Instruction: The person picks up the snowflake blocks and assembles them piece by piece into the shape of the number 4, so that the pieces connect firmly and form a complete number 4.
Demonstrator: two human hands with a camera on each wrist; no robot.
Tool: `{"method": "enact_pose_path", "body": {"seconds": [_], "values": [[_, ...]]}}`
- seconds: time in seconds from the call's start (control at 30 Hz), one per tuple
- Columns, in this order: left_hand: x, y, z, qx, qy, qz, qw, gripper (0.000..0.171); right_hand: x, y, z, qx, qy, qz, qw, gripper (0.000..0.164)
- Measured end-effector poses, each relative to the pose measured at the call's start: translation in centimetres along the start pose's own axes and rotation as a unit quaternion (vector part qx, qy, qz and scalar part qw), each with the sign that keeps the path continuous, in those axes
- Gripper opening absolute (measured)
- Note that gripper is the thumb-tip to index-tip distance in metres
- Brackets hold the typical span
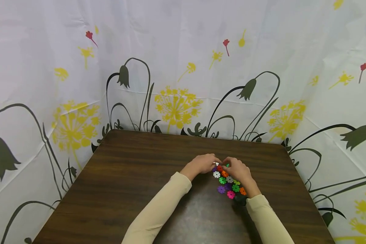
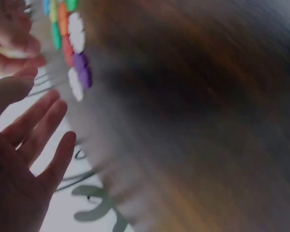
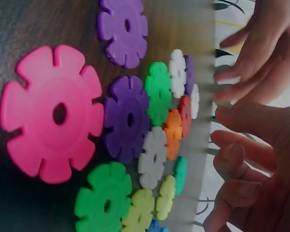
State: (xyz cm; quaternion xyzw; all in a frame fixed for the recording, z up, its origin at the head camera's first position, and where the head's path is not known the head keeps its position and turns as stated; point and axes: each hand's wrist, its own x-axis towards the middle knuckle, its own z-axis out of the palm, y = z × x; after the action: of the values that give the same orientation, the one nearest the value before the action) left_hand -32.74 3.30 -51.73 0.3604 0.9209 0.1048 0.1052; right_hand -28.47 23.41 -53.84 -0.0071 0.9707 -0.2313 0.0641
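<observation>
Several notched plastic discs lie in a cluster on the brown table, among them a pink disc (image 3: 34, 113), a purple disc (image 3: 118, 130), a green disc (image 3: 94, 198) and a white disc (image 1: 216, 175). At the far end of the cluster, my left hand (image 1: 204, 163) hovers with its fingers spread and nothing visible in them. Close beside it, my right hand (image 1: 238, 171) is above the discs, its fingers loosely bent and no disc seen between them. The right wrist view has the fingertips of both hands near each other, beyond the discs.
The dark wooden table (image 1: 140, 169) extends to the left and in front of the cluster. Behind its far edge hangs a white curtain (image 1: 177, 44) printed with yellow, red and grey-green flowers. A dark object is at the right wrist.
</observation>
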Motion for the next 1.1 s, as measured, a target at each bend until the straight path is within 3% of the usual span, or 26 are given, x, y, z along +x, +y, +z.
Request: {"method": "enact_pose_path", "body": {"seconds": [0.17, 0.33, 0.87, 1.1], "values": [[1.1, 0.2, 1.0, 0.046, -0.010, -0.014, 0.9988, 0.037, 0.4, -0.1, 0.9, -0.003, 0.000, 0.012, 1.000, 0.035], [1.2, -0.4, 1.3, 0.050, -0.012, -0.030, 0.9982, 0.034, 0.9, -0.2, 1.7, -0.003, -0.005, 0.024, 1.000, 0.041], [3.0, -2.1, 1.6, 0.080, 0.039, 0.004, 0.9961, 0.014, 1.4, -0.3, 0.8, -0.010, -0.020, 0.041, 0.999, 0.034], [2.9, -1.7, 1.7, 0.055, 0.050, -0.037, 0.9966, 0.028, 1.9, -0.2, 1.0, 0.013, -0.046, 0.044, 0.998, 0.032]]}}
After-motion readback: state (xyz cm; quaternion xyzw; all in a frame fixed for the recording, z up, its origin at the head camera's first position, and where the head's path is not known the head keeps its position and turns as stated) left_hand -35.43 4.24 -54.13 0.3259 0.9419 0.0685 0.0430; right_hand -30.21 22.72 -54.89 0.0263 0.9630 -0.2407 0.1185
